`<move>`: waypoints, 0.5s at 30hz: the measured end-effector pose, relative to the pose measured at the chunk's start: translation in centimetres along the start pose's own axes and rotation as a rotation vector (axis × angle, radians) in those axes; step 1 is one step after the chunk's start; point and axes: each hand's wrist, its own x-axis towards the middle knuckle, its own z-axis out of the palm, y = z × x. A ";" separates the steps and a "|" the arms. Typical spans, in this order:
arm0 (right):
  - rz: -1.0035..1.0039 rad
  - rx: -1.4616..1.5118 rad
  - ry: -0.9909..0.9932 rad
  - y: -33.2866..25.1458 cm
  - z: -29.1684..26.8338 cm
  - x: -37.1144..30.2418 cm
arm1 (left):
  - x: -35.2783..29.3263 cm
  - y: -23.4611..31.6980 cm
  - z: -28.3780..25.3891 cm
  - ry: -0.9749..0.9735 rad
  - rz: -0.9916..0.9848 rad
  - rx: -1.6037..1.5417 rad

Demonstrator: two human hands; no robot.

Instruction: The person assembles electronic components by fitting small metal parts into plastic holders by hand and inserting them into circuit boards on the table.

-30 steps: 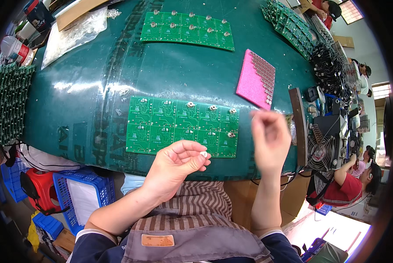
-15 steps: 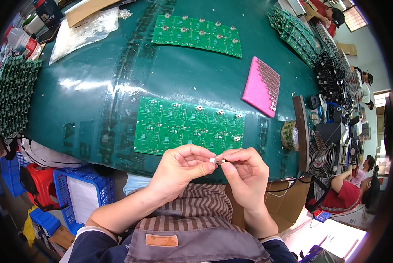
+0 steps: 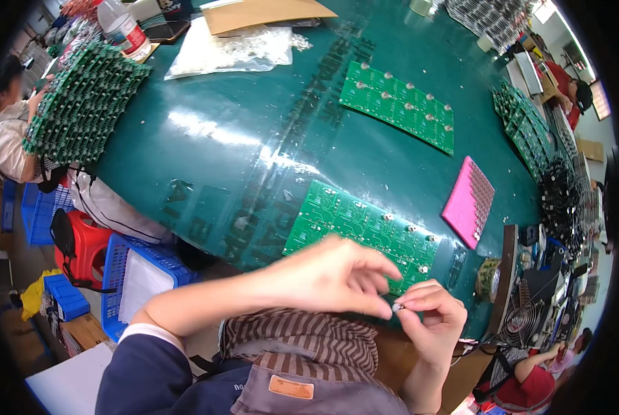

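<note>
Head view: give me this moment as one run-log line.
left hand: fingers apart, beside small part; right hand: pinching small part; nearer circuit board: partly hidden by left hand; pink block: right of board

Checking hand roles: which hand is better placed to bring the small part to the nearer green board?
Probably the right hand: it pinches the small part, close to the nearer green board. The left hand is blurred; I can't tell whether it holds anything.

Dark lettering [image 3: 308, 98] runs across the green tabletop [image 3: 205, 104].
</note>
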 end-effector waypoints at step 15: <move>0.272 0.072 0.192 1.0 -0.9 -0.2 | 5.8 -2.6 -28.2 1.396 0.093 1.624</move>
